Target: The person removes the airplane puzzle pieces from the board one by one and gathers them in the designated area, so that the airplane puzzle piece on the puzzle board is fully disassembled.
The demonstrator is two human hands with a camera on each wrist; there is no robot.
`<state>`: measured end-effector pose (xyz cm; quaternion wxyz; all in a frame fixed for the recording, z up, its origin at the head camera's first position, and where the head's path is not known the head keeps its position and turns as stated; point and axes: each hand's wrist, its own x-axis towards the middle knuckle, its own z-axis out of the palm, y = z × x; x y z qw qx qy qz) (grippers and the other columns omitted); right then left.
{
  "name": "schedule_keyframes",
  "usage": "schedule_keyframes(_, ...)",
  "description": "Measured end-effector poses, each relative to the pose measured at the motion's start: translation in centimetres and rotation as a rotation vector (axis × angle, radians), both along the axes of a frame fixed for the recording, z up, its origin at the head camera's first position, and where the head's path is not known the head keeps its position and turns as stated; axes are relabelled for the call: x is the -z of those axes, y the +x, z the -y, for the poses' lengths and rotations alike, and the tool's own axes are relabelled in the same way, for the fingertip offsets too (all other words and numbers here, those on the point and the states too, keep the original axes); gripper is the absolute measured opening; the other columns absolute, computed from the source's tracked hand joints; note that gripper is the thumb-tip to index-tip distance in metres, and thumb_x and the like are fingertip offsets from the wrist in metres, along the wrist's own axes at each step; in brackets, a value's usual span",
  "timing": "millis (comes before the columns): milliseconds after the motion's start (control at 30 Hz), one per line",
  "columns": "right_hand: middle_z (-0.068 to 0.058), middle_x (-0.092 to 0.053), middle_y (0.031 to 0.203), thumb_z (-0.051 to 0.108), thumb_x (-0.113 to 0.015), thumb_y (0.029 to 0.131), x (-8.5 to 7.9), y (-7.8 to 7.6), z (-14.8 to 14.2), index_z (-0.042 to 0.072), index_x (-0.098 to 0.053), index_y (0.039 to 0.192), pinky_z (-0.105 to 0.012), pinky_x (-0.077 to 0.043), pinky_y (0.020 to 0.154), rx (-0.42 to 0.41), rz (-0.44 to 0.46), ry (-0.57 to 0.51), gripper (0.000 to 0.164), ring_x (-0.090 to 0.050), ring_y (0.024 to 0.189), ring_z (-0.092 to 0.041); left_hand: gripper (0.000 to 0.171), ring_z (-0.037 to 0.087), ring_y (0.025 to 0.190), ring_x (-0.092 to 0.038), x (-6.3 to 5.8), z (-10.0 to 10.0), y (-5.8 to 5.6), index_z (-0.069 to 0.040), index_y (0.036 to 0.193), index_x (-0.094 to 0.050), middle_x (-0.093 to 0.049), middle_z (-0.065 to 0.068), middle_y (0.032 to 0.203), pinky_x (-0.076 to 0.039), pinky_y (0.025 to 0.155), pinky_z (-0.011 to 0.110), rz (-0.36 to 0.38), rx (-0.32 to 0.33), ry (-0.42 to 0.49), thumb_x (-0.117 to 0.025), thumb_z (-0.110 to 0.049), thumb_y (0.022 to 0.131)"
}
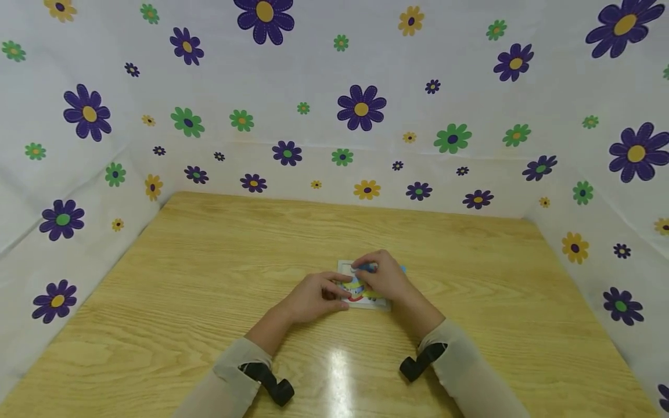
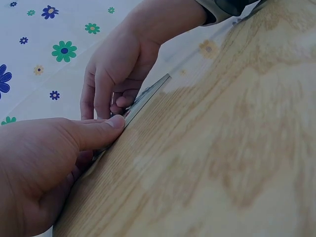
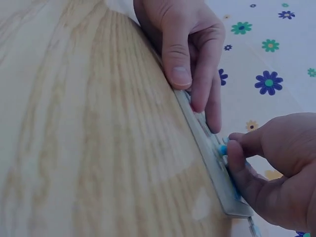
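A thin, flat board with a pale frame and a colourful yellow, blue and red picture lies on the table. My left hand rests at its left side, the thumb on the near edge and the fingers extended over the picture. Above the board, my right hand pinches a small blue piece between thumb and fingertips. One end of that piece shows in the right wrist view; its full shape is hidden. Both hands cover part of the picture.
A light-blue bit pokes out behind the right hand, at the board's right side. Flower-printed white cloth surrounds the wooden table at the back and sides. Black straps hang at both wrists.
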<state>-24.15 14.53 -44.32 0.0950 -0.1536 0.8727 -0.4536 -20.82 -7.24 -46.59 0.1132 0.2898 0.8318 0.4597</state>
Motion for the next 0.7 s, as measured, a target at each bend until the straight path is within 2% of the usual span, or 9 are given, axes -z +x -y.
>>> schedule_keyframes(100,-0.014,-0.066,0.082,0.002,-0.056,0.099,-0.3,0.0,-0.3,0.002,-0.069,0.121,-0.024,-0.053,0.058,0.014,0.087,-0.041,0.025,-0.060,0.059,-0.012,0.020,0.014,0.105,-0.065,0.2,0.0,-0.1,-0.015,0.108,-0.079,-0.059,0.000,0.141,-0.053,0.083,0.024,0.005,-0.005,0.005,-0.077,-0.021,0.090)
schedule_keyframes(200,-0.021,-0.063,0.104,0.000,-0.052,0.101,-0.5,0.0,-0.8,0.001,-0.060,0.133,-0.027,-0.059,0.068,0.041,0.205,-0.103,0.033,-0.069,0.074,-0.015,0.019,0.013,0.105,-0.065,0.4,0.0,-0.2,-0.016,0.108,-0.079,-0.059,-0.001,0.141,-0.053,0.083,0.024,0.013,-0.006,0.001,-0.077,-0.020,0.089)
schedule_keyframes(267,-0.022,-0.063,0.110,0.000,-0.052,0.101,-0.7,-0.1,-1.0,0.000,-0.057,0.135,-0.029,-0.060,0.072,0.057,0.258,-0.130,0.034,-0.072,0.078,-0.017,0.019,0.013,0.105,-0.065,0.4,0.2,-0.1,-0.016,0.108,-0.079,-0.059,-0.001,0.141,-0.053,0.083,0.024,0.011,-0.003,-0.001,-0.076,-0.020,0.090)
schedule_keyframes(333,-0.024,-0.064,0.108,0.001,-0.053,0.101,-0.7,-0.1,-1.2,-0.002,-0.057,0.133,-0.029,-0.060,0.074,0.066,0.302,-0.159,0.032,-0.073,0.080,-0.017,0.019,0.013,0.104,-0.065,0.4,0.2,-0.1,-0.015,0.108,-0.079,-0.059,0.001,0.141,-0.052,0.082,0.024,0.007,0.002,0.001,-0.076,-0.019,0.090)
schedule_keyframes(500,-0.023,-0.068,0.107,0.004,-0.056,0.101,-1.1,-0.3,-2.0,-0.005,-0.060,0.128,-0.029,-0.060,0.074,0.072,0.333,-0.172,0.029,-0.073,0.080,-0.017,0.019,0.016,0.100,-0.065,0.3,0.2,0.0,-0.013,0.108,-0.079,-0.059,0.005,0.141,-0.052,0.079,0.024,0.003,0.016,0.023,-0.076,-0.020,0.090)
schedule_keyframes(700,-0.022,-0.066,0.114,0.009,-0.060,0.100,-2.2,-0.6,-3.6,-0.003,-0.064,0.127,-0.029,-0.060,0.076,0.091,0.319,-0.081,0.030,-0.070,0.080,-0.016,0.019,0.016,0.101,-0.065,0.2,0.1,0.0,-0.013,0.107,-0.079,-0.060,0.005,0.140,-0.051,0.080,0.023,0.019,0.000,0.036,-0.077,-0.020,0.089)
